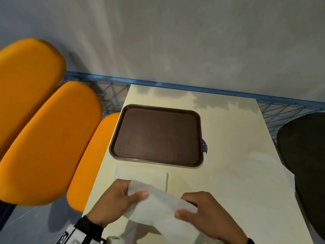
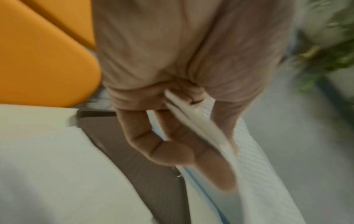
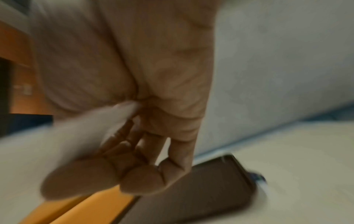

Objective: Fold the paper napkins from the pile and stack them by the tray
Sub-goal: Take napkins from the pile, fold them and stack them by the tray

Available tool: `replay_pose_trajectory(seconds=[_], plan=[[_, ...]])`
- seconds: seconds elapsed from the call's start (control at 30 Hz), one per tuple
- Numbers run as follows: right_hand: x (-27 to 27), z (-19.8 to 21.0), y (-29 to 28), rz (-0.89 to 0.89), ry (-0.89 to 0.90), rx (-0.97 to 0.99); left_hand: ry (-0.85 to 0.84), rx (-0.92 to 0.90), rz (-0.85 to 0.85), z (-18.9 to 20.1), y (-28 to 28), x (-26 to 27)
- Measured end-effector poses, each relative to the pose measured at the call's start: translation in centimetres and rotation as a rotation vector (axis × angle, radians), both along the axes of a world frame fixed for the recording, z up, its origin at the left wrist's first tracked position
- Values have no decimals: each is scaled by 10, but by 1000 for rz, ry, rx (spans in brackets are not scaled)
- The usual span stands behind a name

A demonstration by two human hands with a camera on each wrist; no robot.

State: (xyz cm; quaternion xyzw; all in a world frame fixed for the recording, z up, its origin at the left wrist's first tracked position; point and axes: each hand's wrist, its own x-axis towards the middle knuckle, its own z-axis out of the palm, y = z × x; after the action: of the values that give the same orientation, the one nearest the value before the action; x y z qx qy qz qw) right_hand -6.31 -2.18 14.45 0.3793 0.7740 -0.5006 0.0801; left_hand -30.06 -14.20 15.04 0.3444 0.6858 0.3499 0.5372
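Observation:
A white paper napkin [image 1: 158, 206] hangs in the air above the near edge of the cream table [image 1: 228, 155], stretched between both hands. My left hand [image 1: 121, 199] pinches its left end between thumb and fingers; the left wrist view shows the napkin [image 2: 249, 166] running past the fingers [image 2: 172, 151]. My right hand [image 1: 202, 210] pinches the right end, seen blurred as the napkin [image 3: 76, 133] in the right wrist view. A flat stack of napkins [image 1: 140, 175] lies just in front of the empty brown tray [image 1: 156, 136].
Orange chair seats [image 1: 47, 143] stand left of the table. A dark round chair [image 1: 306, 155] stands at the right. A small purple object [image 1: 204, 146] peeks from behind the tray's right rim. A blue rail [image 1: 175, 85] and grey wall lie beyond the table.

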Motion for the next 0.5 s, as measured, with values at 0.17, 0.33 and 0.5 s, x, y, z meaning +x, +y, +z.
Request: replay_pose_trajectory(seconds=[0.17,0.33,0.5], plan=[[-26,-61,-13,-468,107,-423,-128,-189,223,-66,-12,-43],[-68,-108,-12,-706,145,-338,-91,-225,315,-105,-6,-78],[-94,-140,-2,-794,105,-196,110,-270,375,-133,5,-97]])
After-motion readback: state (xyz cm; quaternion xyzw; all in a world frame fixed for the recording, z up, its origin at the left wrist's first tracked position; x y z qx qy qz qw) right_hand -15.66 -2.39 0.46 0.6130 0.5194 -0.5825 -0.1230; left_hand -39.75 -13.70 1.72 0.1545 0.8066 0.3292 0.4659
